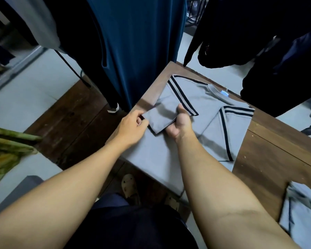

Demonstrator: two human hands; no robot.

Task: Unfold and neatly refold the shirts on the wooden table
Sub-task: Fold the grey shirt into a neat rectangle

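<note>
A grey shirt (201,112) with dark stripes along its sleeves lies spread on the wooden table (276,159), collar toward the far edge, its hem hanging over the near corner. The left sleeve is folded in over the body. My left hand (131,126) pinches the outer corner of that sleeve fold. My right hand (180,124) grips the same fold from the right, thumb on top, fingers underneath. A second grey shirt (302,212) lies folded at the table's near right edge, blurred.
Dark blue and black garments (133,51) hang just beyond the table's far corner. A green patterned cloth (5,151) lies at the left. Below are dark floorboards (74,123) and my sandalled foot (129,187). A person's dark clothing (285,78) stands behind the table at right.
</note>
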